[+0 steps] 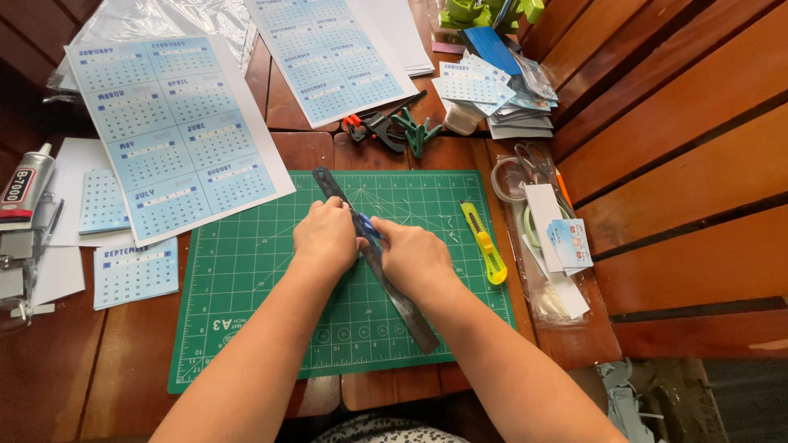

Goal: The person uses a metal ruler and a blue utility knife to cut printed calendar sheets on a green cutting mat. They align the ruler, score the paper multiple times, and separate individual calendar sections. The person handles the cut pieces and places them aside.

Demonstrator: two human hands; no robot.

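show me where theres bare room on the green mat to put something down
The cutting mat is bare on its near-left part, between its left edge and the left hand. A smaller patch lies near-right, between the ruler and the yellow knife. The middle is crowded by both hands; the right hand rests on the ruler.

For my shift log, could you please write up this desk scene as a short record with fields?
Setting: wooden table seen from above
Work surface: green cutting mat
Left hand: pressing on a dark metal ruler laid diagonally on the mat
Right hand: pinching a small blue piece beside the ruler
Nearby tool: yellow utility knife, lying free on the mat
Paper: blue calendar sheets, uncut at upper left
Glue: tube at far left
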